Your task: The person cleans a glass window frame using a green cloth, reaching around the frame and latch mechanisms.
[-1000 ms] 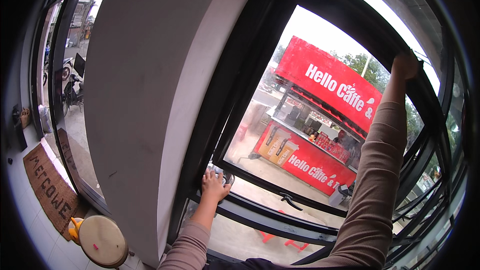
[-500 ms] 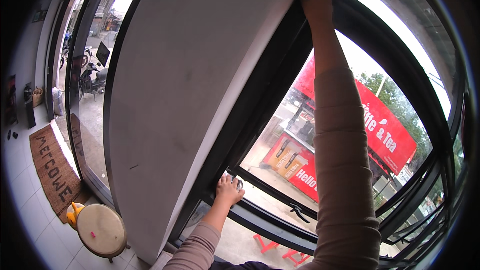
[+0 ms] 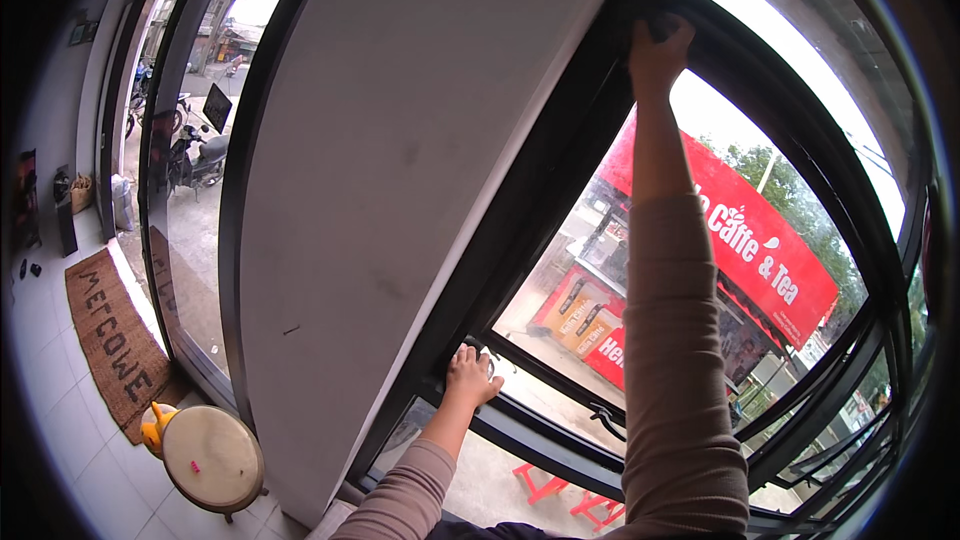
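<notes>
My right arm reaches up across a black-framed window. My right hand is at the upper left of the frame, fingers bent and pressed on a dark item that blends into the black frame, so its kind is unclear. Lower down, my left hand is at the frame's lower left corner beside the wall edge. Its fingers curl over a small dark-rimmed, partly clear thing, mostly covered by the hand. A black window handle sits on the lower rail, apart from both hands.
A grey wall stands left of the window. Further left are a glass door, a brown doormat and a round-topped stool with a small pink item on it. Outside are a red stall and red benches.
My right hand has come down a little from the frame's top corner, and its fingers look more spread. My left hand stays at the lower corner. The whole view has shifted slightly.
</notes>
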### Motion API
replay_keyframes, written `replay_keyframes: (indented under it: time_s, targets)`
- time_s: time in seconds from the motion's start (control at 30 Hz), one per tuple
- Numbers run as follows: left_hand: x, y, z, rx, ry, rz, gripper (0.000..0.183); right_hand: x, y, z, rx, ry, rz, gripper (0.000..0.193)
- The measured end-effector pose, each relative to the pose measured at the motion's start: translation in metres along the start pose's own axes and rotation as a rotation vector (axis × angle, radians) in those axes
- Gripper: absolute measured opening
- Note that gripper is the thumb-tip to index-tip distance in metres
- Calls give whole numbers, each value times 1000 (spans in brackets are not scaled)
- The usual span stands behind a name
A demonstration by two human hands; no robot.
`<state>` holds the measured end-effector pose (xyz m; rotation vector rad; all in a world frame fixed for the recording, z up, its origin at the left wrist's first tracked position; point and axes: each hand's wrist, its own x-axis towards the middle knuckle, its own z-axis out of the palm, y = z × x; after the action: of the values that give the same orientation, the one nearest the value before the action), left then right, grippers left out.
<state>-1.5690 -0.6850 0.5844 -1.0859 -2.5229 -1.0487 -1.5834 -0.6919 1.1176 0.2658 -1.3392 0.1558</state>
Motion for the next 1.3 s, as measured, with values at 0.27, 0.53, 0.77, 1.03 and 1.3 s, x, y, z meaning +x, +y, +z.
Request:
replay_keyframes:
  time_s: [0.27, 0.53, 0.77, 1.03, 1.3]
  targets:
    - [-1, 11, -7, 45, -122, -3, 66, 52, 33, 17, -524, -48, -144, 38]
    - [3, 10, -11, 94, -103, -19, 70, -122, -16, -21, -16, -72, 152, 16]
    - [14, 13, 7, 218, -124, 26, 67, -341, -19, -135, 251, -702, 588, 23]
    - [6, -1, 18, 88, 87, 194, 35, -405, -98, -412, 454, -350, 1414, 22]
    - [-113, 9, -2, -667, 318, 410, 18, -467, -341, -750, -553, 115, 1753, 22]
